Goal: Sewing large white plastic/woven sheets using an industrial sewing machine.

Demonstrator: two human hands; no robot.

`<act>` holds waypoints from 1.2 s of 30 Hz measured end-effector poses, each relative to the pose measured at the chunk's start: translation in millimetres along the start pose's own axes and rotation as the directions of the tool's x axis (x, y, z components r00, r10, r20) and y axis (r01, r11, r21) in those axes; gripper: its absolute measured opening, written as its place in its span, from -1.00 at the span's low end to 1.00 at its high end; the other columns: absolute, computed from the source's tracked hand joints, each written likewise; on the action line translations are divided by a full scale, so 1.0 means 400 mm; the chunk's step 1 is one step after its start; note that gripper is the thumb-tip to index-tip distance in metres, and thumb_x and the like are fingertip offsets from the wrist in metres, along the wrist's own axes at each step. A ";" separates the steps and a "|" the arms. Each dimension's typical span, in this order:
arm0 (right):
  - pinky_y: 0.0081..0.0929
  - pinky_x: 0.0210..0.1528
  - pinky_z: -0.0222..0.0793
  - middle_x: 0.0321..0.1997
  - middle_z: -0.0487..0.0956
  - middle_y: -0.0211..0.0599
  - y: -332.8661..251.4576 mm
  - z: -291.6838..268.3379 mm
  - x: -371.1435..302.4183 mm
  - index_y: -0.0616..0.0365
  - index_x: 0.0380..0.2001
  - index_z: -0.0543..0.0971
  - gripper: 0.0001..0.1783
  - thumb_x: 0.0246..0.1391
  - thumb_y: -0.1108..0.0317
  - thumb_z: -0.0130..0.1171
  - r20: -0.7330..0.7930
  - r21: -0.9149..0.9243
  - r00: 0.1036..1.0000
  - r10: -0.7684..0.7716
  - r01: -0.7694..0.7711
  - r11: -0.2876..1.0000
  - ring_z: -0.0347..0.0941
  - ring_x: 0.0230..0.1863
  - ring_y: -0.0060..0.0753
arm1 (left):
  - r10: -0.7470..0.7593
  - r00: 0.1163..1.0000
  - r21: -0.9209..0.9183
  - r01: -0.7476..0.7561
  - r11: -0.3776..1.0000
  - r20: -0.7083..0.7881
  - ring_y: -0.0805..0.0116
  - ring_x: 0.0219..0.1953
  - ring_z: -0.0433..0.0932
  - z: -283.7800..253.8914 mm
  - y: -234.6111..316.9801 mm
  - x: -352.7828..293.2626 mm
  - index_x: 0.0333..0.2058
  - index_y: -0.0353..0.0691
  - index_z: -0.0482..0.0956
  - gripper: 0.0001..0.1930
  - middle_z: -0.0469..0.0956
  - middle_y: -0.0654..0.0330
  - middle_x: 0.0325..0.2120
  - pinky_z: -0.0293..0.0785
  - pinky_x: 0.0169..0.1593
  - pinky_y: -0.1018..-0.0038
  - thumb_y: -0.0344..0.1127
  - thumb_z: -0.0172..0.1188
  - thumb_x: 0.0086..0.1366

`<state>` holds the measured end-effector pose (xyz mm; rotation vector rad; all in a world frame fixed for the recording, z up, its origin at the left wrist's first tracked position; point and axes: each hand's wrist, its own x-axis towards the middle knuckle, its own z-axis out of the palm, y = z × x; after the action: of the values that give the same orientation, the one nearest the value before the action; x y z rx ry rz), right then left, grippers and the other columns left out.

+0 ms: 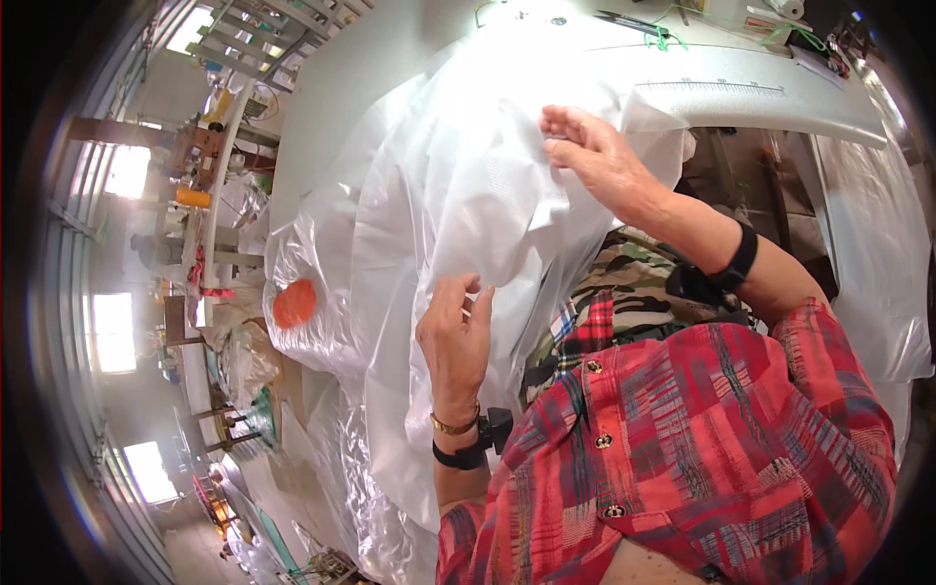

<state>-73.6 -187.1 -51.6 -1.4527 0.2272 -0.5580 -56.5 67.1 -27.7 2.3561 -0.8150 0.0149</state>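
A large sheet of translucent white plastic [390, 234] lies in loose folds over the white table and drapes toward my lap. My left hand [456, 336] is at its near part, fingers curled toward the thumb at a fold of the sheet; the fingertips are partly hidden. Farther away and to the right, my right hand [597, 156] is over the sheet with its fingers bent and the thumb apart from them. Bright glare washes out the plastic beyond that hand. An orange-red round patch [294, 304] shows at the sheet's left side.
The white machine table [322, 127] has a printed ruler scale [717, 86] along its right part. Dark scissors or snips [632, 21] with green thread lie at the far edge. More clear plastic [873, 253] hangs at the right. Other workbenches with an orange spool [193, 198] stand left.
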 end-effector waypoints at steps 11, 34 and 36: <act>-0.52 -0.31 0.38 -0.40 0.60 -0.34 0.069 0.008 -0.025 0.33 -0.32 0.60 -0.73 0.05 0.29 0.22 0.213 -0.174 0.943 0.255 -0.220 0.960 0.45 -0.40 -0.58 | 0.138 0.989 -0.240 -0.122 0.963 0.049 0.35 -0.48 0.53 -0.048 0.082 0.048 -0.25 -0.34 0.57 -0.83 0.56 0.12 -0.46 0.43 -0.37 0.50 -0.42 0.28 0.20; -0.17 -0.27 0.46 -0.52 0.58 -0.03 -0.135 -0.053 -0.120 0.21 -0.29 0.57 -0.80 0.08 0.30 0.16 0.616 -0.466 0.787 -0.041 0.405 0.787 0.55 -0.37 0.06 | -0.019 0.948 -0.517 0.190 0.835 0.318 0.71 -0.55 0.20 -0.027 0.027 0.053 -0.22 -0.35 0.51 -0.87 0.33 0.47 -0.61 0.15 -0.51 0.63 -0.41 0.14 0.31; -0.14 -0.26 0.42 -0.52 0.57 -0.08 -0.109 -0.093 -0.082 0.13 -0.10 0.55 -0.71 0.09 0.35 0.17 0.593 -0.735 0.802 0.071 0.504 0.453 0.53 -0.39 0.03 | -0.001 0.955 -0.520 0.163 0.839 0.298 0.72 -0.53 0.21 -0.048 0.038 0.068 -0.25 -0.34 0.53 -0.90 0.35 0.50 -0.58 0.15 -0.50 0.66 -0.43 0.15 0.32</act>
<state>-128.9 -204.3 -19.8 -2.6583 -0.2199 -0.1630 -39.6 54.0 2.1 1.8644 -0.7292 -0.5412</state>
